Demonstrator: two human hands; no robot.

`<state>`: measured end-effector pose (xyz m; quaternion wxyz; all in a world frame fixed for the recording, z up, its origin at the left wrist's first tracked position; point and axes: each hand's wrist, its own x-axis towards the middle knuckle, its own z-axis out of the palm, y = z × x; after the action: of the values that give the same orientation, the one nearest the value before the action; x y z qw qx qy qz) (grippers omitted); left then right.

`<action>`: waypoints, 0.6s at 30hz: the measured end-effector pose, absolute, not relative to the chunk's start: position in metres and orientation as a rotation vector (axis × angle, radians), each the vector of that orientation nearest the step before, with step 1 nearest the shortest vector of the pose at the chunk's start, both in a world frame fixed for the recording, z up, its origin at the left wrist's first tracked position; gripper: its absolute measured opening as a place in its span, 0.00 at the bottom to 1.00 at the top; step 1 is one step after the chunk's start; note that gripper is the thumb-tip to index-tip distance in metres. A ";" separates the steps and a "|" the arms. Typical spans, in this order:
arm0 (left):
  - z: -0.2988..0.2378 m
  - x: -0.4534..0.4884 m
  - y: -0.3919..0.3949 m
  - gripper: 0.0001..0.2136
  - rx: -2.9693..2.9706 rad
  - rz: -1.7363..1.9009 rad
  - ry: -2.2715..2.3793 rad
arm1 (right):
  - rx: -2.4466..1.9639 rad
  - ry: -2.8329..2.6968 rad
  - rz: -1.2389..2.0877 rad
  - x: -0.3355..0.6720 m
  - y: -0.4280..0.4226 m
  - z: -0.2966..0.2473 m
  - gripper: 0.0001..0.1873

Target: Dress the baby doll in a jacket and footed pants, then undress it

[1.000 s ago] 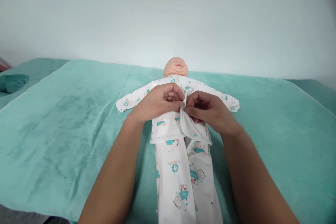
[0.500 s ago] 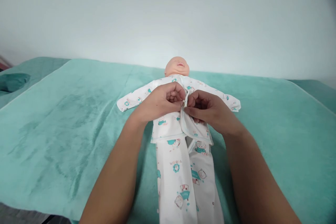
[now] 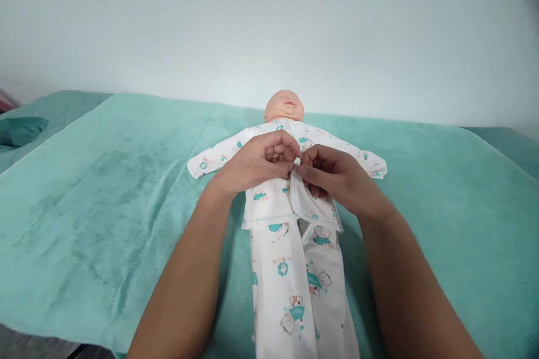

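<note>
A baby doll [image 3: 284, 105] lies on its back on a teal towel [image 3: 105, 196], head away from me. It wears a white printed top [image 3: 269, 199] and matching trousers [image 3: 295, 286]. Over the doll's chest my left hand [image 3: 256, 164] and my right hand [image 3: 332, 176] meet, fingers curled and pinched together on the front edge of the top. A small white bit of cloth or tie shows between the fingertips. The top's lower right flap hangs loose below my right hand.
The towel covers a bed or table set against a pale wall. A dark teal folded cloth [image 3: 19, 130] lies at the far left edge. The towel's near edge runs along the bottom left.
My hands have closed tighter together over the chest. The white tie that stood up between them is now mostly hidden by the fingertips. The doll has not moved.
</note>
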<state>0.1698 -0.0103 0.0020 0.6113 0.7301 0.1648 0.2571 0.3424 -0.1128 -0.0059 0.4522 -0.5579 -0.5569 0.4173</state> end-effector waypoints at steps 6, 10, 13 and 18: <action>-0.001 0.170 -0.008 0.10 1.663 0.601 0.346 | -1.351 -1.335 1.076 0.343 -0.113 -0.007 0.12; -0.001 0.171 -0.009 0.06 1.635 0.615 0.341 | -1.325 -1.309 1.088 0.342 -0.112 -0.007 0.13; 0.001 0.170 -0.011 0.03 1.618 0.621 0.335 | -1.310 -1.271 1.099 0.342 -0.111 -0.007 0.15; 0.008 0.166 -0.013 0.02 1.660 0.672 0.382 | -1.278 -1.227 1.053 0.342 -0.110 -0.011 0.15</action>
<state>0.1659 -0.0128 0.0077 0.6093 0.7187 0.1655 0.2912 0.3421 -0.1104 -0.0110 0.5143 -0.5316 -0.5106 0.4383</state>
